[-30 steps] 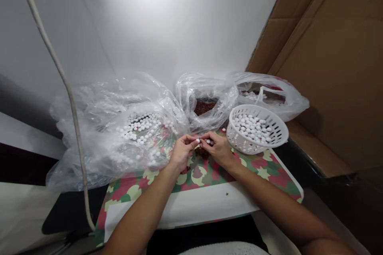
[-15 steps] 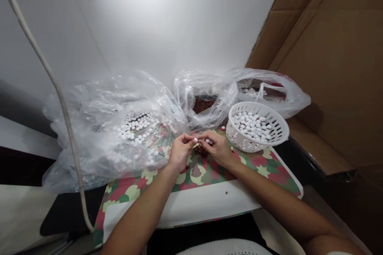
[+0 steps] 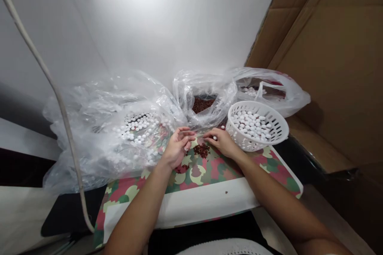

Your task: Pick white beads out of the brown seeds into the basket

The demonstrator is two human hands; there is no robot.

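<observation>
Over the middle of the table (image 3: 233,167), with its green, red and pale star-patterned cover, we see both hands apart from each other above a small heap of reddish-brown bits (image 3: 202,150). The left hand (image 3: 177,146) is loosely open, its thumb away from the upper fingers; we cannot tell whether the pale spot by its lower fingers is a ball. The right hand (image 3: 222,142) is curled, palm down, around a white ball (image 3: 214,138) that shows between its thumb and fingers. A few more brown crumbs (image 3: 182,169) lie below the left hand.

Just beyond the right hand we find a loose ball (image 3: 223,127) near a white slotted basket (image 3: 242,142), which holds many white balls. To our left spreads a large clear plastic bag (image 3: 89,121) with white balls inside. Behind the hands, an open plastic bag (image 3: 186,97) contains more brown bits, and behind the basket another bag (image 3: 296,97) holds white balls. We also see cardboard (image 3: 326,75) at the right and a pale cord (image 3: 60,101) at the left.
</observation>
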